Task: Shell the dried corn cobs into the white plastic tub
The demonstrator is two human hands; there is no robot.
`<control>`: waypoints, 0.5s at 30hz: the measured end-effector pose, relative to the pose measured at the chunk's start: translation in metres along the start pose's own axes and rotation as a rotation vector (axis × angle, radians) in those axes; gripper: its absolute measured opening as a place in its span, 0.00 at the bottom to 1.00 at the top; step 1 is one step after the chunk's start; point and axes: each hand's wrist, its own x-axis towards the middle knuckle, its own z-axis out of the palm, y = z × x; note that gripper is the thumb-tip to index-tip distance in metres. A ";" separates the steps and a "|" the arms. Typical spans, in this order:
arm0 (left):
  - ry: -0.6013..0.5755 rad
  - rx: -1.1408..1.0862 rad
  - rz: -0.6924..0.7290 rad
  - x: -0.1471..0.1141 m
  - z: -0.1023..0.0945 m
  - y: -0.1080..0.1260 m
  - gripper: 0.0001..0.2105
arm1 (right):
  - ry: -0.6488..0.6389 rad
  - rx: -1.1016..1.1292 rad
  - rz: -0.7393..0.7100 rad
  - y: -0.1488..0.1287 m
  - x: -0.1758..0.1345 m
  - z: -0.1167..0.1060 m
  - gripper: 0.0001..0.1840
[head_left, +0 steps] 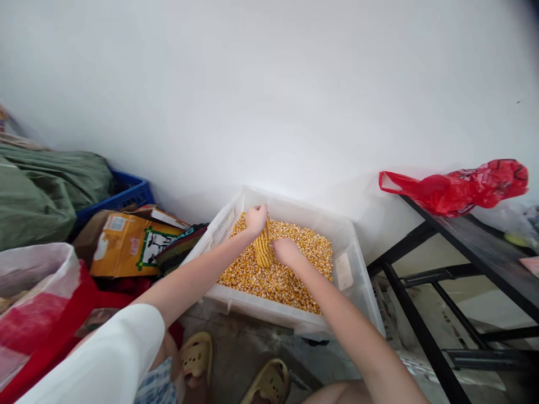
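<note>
An ear of dried corn (263, 251), still covered in yellow kernels, is held over a heap of loose corn kernels (305, 247). My left hand (256, 217) is closed around its upper end, at the far side. Against the cob's right side my right hand (284, 250) is curled, its fingertips mostly hidden behind the hand; whether it grips the cob or only presses on it is hard to see. Both hands are above a clear plastic bin (356, 252), and the kernels spread across its bottom.
A black metal-framed stand (425, 280) bearing a red plastic bag (458, 188) is at right. Left are a yellow cardboard box (122, 247), a blue crate (135, 193), green cloth (54, 188) and a red-and-white sack (46, 292). Behind the bin rises a white wall (252, 95). Slippered feet are below.
</note>
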 end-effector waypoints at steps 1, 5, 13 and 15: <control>0.003 0.011 -0.002 -0.001 0.000 0.001 0.16 | 0.001 0.009 0.000 0.001 -0.001 0.000 0.14; 0.014 0.012 -0.009 -0.002 0.001 0.002 0.16 | 0.001 0.042 0.015 0.003 -0.002 0.000 0.16; -0.015 -0.020 -0.028 -0.011 -0.001 0.009 0.15 | -0.005 -0.005 -0.040 0.008 0.000 0.000 0.16; -0.011 -0.033 -0.021 -0.013 0.000 0.010 0.14 | 0.008 -0.006 -0.062 0.009 0.000 0.001 0.15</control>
